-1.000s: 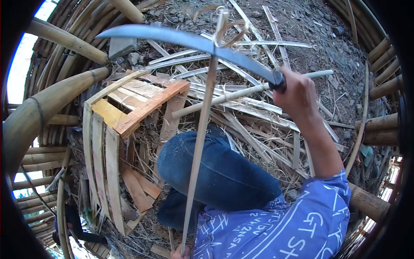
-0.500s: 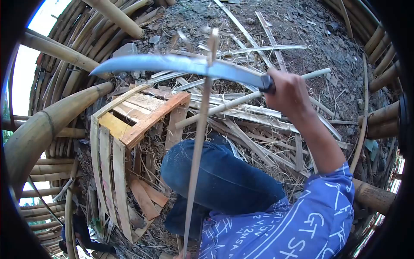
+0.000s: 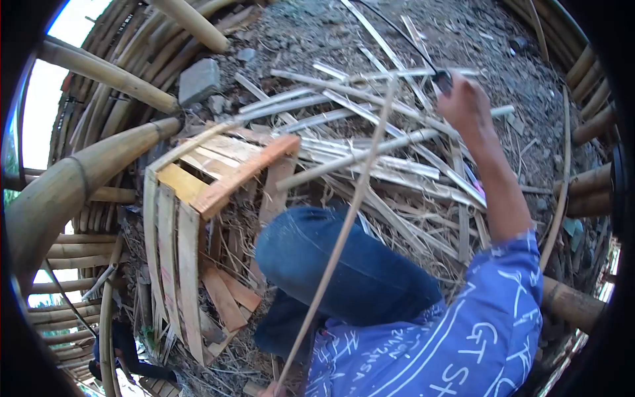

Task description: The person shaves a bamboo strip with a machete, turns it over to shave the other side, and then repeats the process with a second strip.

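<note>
My right hand point(image 3: 465, 104) is closed around the dark handle of a long blade point(image 3: 399, 33), which is raised and seen nearly edge-on as a thin dark line to the upper left. At the bottom edge, my left hand point(image 3: 272, 390) is only partly visible, closed on the lower end of a thin bamboo strip point(image 3: 344, 233). This strip slants up to the right across my bent knee point(image 3: 297, 255), and its top end stands apart from the blade. Several pale bamboo strips point(image 3: 390, 162) lie crossed on the ground beyond the knee.
A wooden slatted crate point(image 3: 188, 255) stands left of my knee. A grey block point(image 3: 199, 82) lies behind it. Thick bamboo poles point(image 3: 99, 159) run along the left, and more poles point(image 3: 572, 301) line the right. Another person point(image 3: 126, 354) is at the lower left.
The right hand has moved up and slightly right. The blade, earlier broadside across the strip, has swung up away from it. The strip now leans further right at its top.
</note>
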Motion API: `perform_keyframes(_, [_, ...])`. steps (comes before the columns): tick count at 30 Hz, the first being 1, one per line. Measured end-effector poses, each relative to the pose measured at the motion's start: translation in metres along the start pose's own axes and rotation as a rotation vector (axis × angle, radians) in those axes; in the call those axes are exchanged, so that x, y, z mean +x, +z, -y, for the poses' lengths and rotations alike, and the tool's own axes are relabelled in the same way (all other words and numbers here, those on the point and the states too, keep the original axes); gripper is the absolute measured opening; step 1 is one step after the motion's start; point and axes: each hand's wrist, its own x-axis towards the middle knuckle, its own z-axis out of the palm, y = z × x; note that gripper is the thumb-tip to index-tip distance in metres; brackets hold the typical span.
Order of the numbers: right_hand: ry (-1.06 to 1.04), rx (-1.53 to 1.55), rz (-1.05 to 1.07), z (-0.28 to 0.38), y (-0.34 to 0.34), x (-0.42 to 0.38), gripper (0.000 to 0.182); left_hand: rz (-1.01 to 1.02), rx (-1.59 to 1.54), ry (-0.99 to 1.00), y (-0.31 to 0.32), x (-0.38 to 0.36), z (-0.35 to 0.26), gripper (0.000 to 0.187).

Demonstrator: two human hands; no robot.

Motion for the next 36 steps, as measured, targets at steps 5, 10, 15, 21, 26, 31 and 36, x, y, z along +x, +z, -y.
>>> perform_keyframes(5, [0.051, 0.102, 0.116, 0.004, -0.011, -0.043, 0.013, -0.029, 0.024, 0.029, -0.004, 0.002, 0.008, 0.028])
perform_keyframes(10, [0.169, 0.417, 0.140, 0.003, 0.014, -0.079, 0.007, -0.075, 0.095, 0.137, -0.007, 0.004, 0.013, 0.028])
perform_keyframes(15, [0.381, 0.650, 0.196, -0.004, 0.025, -0.109, 0.013, -0.153, 0.206, 0.420, -0.001, 0.013, 0.028, 0.027])
perform_keyframes(21, [0.240, 0.907, 0.093, 0.038, -0.023, -0.118, 0.010, -0.220, 0.159, 0.424, -0.012, 0.024, -0.054, 0.021])
perform_keyframes(26, [-0.153, 0.773, 0.198, 0.081, -0.055, -0.124, 0.011, -0.108, 0.115, 0.315, -0.015, 0.038, -0.093, 0.022])
perform_keyframes(31, [-0.426, 0.715, 0.283, 0.107, -0.065, -0.138, 0.028, -0.048, 0.025, 0.314, -0.009, 0.048, -0.114, 0.026])
perform_keyframes(36, [-0.623, 0.390, 0.358, 0.113, -0.064, -0.129, 0.030, -0.049, -0.061, 0.352, -0.004, 0.050, -0.131, 0.032])
